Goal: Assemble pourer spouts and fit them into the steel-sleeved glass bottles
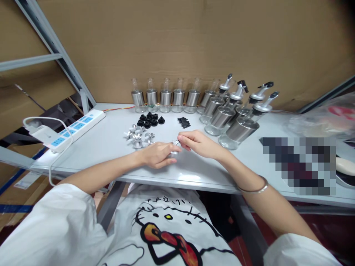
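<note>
Near the table's front edge, my left hand (pixel 158 154) closes its fingers round a small silver pourer spout (pixel 176 143), most of which they cover. My right hand (pixel 197 143) pinches the spout's upper end between thumb and forefinger; whether a small black cap is there too cannot be made out. Left of my hands lies a loose group of silver pourer spouts (pixel 138 143). Behind them sits a cluster of black stoppers (pixel 147 123). Small black flip caps (pixel 184 122) are heaped just beyond my right hand.
Several open glass bottles with steel sleeves (pixel 165 97) line the back. At right stand bottles fitted with pourers (pixel 242 128). A white power strip (pixel 79 127) with a plugged-in charger lies at left. Clear plastic bags (pixel 327 120) and a blurred-out item (pixel 299 162) occupy the right end.
</note>
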{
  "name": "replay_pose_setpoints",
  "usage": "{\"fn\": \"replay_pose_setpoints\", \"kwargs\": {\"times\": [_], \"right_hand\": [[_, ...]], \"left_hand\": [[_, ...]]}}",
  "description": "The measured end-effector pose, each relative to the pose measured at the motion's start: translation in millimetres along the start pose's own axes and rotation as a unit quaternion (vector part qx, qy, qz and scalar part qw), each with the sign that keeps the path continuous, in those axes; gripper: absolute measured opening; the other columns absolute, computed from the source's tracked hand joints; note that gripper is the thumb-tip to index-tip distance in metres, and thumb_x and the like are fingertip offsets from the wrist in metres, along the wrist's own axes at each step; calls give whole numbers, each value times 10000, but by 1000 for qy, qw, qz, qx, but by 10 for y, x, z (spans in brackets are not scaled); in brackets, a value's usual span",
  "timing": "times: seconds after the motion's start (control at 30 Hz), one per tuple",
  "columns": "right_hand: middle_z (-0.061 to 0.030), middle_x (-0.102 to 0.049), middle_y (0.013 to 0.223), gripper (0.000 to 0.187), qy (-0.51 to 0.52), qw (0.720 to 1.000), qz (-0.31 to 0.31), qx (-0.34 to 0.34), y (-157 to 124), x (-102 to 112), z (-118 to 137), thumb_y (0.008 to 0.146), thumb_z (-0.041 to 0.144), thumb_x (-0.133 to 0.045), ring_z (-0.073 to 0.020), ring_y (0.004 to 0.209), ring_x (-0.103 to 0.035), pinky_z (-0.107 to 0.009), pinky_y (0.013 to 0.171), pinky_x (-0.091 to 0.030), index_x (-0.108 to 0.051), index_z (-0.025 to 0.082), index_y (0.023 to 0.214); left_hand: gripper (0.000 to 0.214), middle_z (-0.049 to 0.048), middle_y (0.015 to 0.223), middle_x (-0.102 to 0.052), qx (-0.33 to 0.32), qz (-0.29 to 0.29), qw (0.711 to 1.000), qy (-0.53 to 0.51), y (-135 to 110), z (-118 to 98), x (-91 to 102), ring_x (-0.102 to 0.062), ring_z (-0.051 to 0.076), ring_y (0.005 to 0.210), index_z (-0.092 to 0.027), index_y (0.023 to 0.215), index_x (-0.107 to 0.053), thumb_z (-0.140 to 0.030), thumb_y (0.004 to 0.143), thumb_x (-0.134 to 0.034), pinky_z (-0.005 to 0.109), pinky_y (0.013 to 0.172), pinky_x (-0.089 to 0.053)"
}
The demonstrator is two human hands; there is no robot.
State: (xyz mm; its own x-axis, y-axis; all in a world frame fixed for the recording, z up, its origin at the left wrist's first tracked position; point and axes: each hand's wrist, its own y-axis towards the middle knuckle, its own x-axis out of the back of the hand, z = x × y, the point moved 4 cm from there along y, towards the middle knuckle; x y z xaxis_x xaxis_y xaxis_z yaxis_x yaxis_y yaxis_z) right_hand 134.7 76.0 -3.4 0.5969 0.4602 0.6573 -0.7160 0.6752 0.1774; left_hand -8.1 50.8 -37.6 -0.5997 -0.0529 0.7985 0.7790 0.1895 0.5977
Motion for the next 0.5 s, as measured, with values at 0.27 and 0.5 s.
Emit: {"fn": "replay_pose_setpoints", "kwargs": {"times": [0.27,0.5], "right_hand": [[48,-399,551,395,-16,1000,6,12,9,-26,38,924,403,-381,-89,547,-364,-243,581,-306,-424,185,598],[28,-464,552,411,-17,999,-35,11,5,26,37,925,393,-389,-95,547,-413,-242,587,-336,-432,181,575]], "left_hand": [[267,88,949,-661,19,36,999,22,17,6,-30,-635,163,714,-190,1120,-372,-394,997,-251,266,624,-496],[380,59,935,-647,11,-1,1000,20,55,45,89,-591,133,670,-209,1264,-338,-462,986,-285,249,631,-475]]}}
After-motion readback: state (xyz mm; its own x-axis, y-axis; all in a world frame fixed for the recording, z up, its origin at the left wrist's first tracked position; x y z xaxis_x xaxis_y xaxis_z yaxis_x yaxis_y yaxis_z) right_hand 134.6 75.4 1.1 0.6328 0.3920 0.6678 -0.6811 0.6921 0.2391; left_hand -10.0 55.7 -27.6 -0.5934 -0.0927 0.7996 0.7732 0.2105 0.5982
